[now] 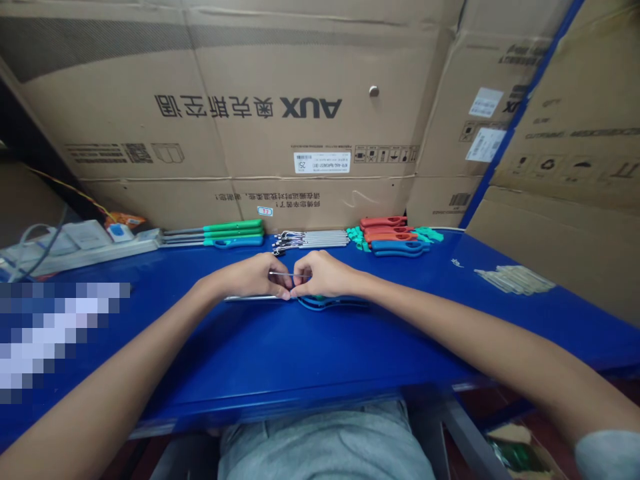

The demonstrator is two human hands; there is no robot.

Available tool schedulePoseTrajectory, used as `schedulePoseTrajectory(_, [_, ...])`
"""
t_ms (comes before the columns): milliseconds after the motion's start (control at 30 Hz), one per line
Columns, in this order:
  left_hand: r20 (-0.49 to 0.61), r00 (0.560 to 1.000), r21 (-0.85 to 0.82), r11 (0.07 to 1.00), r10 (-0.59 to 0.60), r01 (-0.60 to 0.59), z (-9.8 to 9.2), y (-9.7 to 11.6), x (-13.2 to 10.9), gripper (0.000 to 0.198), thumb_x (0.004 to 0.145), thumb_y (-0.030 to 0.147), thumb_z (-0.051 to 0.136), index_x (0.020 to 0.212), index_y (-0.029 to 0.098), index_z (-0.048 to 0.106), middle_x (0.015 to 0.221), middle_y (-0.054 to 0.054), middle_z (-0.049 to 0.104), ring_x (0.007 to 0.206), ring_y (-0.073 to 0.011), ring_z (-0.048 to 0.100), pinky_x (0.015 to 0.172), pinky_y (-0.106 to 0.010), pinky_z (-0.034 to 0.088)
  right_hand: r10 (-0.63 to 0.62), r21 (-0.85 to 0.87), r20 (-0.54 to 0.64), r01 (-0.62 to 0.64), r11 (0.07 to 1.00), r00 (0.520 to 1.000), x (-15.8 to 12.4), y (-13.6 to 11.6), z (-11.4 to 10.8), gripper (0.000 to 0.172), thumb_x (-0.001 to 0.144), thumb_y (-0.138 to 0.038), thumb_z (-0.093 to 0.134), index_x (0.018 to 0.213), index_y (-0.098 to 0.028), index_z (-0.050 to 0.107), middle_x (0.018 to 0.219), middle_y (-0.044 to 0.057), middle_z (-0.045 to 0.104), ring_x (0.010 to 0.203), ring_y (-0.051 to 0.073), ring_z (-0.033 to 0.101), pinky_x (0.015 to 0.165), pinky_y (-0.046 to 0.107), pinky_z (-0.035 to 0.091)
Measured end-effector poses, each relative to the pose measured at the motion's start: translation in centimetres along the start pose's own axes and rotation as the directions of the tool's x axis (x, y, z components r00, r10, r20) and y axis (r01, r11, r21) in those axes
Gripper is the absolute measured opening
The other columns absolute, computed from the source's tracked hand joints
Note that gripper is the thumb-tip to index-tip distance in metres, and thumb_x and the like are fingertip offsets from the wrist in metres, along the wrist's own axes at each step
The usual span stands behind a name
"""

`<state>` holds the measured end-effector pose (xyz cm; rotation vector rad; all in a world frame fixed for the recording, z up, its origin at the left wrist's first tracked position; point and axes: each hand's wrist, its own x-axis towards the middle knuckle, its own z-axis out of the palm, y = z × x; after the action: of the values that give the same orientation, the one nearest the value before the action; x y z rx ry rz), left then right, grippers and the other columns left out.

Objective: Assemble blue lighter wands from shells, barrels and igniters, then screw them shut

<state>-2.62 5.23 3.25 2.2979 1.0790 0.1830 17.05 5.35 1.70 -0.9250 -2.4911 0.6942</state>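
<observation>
My left hand [260, 275] and my right hand [325, 273] meet at the fingertips over the middle of the table, both with curled fingers. A thin metal rod [287, 274] spans the gap between them, its right end within my right fingers. What my left fingertips pinch is hidden. Just below the hands lies a long-necked lighter: its silvery tube [250, 298] points left under my left hand, and its blue handle [333, 305] shows under my right hand. A bit of green shows by the handle, partly covered by my right hand.
Behind the hands are green and blue lighters [233, 231], metal tubes with wires [325, 238], red and blue handles [387, 233] and small teal pieces [357, 238]. Clear strips [515, 279] lie right, a power strip [85, 247] left. Cardboard [240, 60] walls the back.
</observation>
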Motion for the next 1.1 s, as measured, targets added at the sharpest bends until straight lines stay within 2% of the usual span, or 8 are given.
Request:
schedulePoseTrajectory(100, [0.002, 1.000, 0.041, 0.999, 0.000, 0.000, 0.0, 0.3, -0.1, 0.023, 0.073, 0.036, 0.072, 0.085, 0.017, 0.077, 0.081, 0.000, 0.077, 0.076, -0.0172, 0.067, 0.067, -0.022, 0.047, -0.036, 0.021, 0.019, 0.036, 0.999, 0.999, -0.4, -0.3, -0.7, 0.008, 0.074, -0.020, 0.069, 0.073, -0.013, 0.066, 0.062, -0.004, 0.059, 0.057, 0.008, 0.049, 0.054, 0.021, 0.033])
schedulePoseTrajectory(200, [0.005, 1.000, 0.041, 0.999, -0.022, 0.022, 0.0, 0.3, 0.0, 0.026, 0.074, 0.038, 0.072, 0.088, 0.017, 0.078, 0.084, -0.002, 0.077, 0.075, -0.0179, 0.067, 0.067, -0.023, 0.048, -0.072, -0.008, 0.053, 0.072, 0.997, 0.996, -1.3, -0.5, -2.5, 0.004, 0.074, -0.018, 0.067, 0.074, -0.014, 0.067, 0.067, -0.002, 0.062, 0.063, 0.010, 0.053, 0.061, 0.022, 0.038])
schedulePoseTrajectory(333, [0.012, 0.999, 0.032, 0.998, -0.045, 0.044, 0.0, 0.3, 0.0, 0.026, 0.073, 0.038, 0.072, 0.088, 0.017, 0.078, 0.084, -0.004, 0.077, 0.074, -0.0179, 0.067, 0.068, -0.023, 0.049, 0.043, -0.113, 0.135, -0.028, 0.993, 0.990, -3.2, 0.1, -5.3, 0.020, 0.067, -0.031, 0.076, 0.074, -0.016, 0.066, 0.073, -0.001, 0.063, 0.066, 0.011, 0.051, 0.061, 0.024, 0.038])
schedulePoseTrajectory(433, [0.010, 0.999, 0.038, 0.998, -0.053, 0.052, 0.0, 0.4, 0.0, 0.025, 0.073, 0.038, 0.072, 0.087, 0.018, 0.078, 0.082, -0.003, 0.077, 0.073, -0.0171, 0.067, 0.066, -0.022, 0.049, 0.143, -0.134, 0.225, -0.115, 0.984, 0.964, -4.6, 1.0, -6.2, 0.028, 0.063, -0.037, 0.079, 0.073, -0.017, 0.062, 0.067, -0.004, 0.058, 0.060, 0.010, 0.047, 0.055, 0.023, 0.035])
schedulePoseTrajectory(500, [0.012, 0.999, 0.039, 0.998, -0.052, 0.052, 0.0, 0.5, 0.0, 0.024, 0.073, 0.037, 0.072, 0.087, 0.018, 0.078, 0.082, -0.003, 0.077, 0.073, -0.0167, 0.067, 0.066, -0.022, 0.049, 0.162, -0.133, 0.256, -0.132, 0.982, 0.953, -5.1, 1.5, -6.2, 0.027, 0.063, -0.035, 0.079, 0.072, -0.017, 0.060, 0.066, -0.005, 0.057, 0.058, 0.009, 0.046, 0.055, 0.023, 0.034])
schedulePoseTrajectory(633, [0.015, 0.998, 0.042, 0.998, -0.054, 0.054, 0.0, 0.6, -0.1, 0.025, 0.074, 0.036, 0.071, 0.088, 0.018, 0.077, 0.079, -0.003, 0.076, 0.069, -0.0154, 0.066, 0.063, -0.022, 0.049, 0.159, -0.114, 0.226, -0.136, 0.984, 0.961, -5.5, 1.7, -5.8, 0.023, 0.064, -0.028, 0.078, 0.069, -0.017, 0.059, 0.065, -0.005, 0.057, 0.058, 0.009, 0.046, 0.057, 0.023, 0.035])
schedulePoseTrajectory(867, [-0.020, 0.996, 0.070, 0.993, -0.089, 0.090, 0.4, 0.9, 0.1, 0.020, 0.068, 0.030, 0.070, 0.082, 0.018, 0.077, 0.067, 0.001, 0.072, 0.062, -0.0136, 0.063, 0.059, -0.020, 0.047, 0.100, -0.091, 0.162, -0.086, 0.992, 0.982, -6.0, 1.9, -5.3, 0.027, 0.062, -0.030, 0.080, 0.080, -0.017, 0.064, 0.074, -0.002, 0.062, 0.064, 0.012, 0.051, 0.060, 0.024, 0.038])
schedulePoseTrajectory(1100, [-0.006, 0.998, 0.101, 0.993, -0.064, 0.064, 0.5, 1.4, 0.0, 0.018, 0.067, 0.030, 0.067, 0.077, 0.018, 0.076, 0.066, 0.002, 0.070, 0.062, -0.0123, 0.060, 0.059, -0.019, 0.046, 0.054, -0.092, 0.153, -0.040, 0.995, 0.987, -6.3, 1.7, -5.3, 0.028, 0.065, -0.031, 0.079, 0.086, -0.016, 0.069, 0.080, 0.000, 0.066, 0.070, 0.013, 0.054, 0.062, 0.024, 0.040])
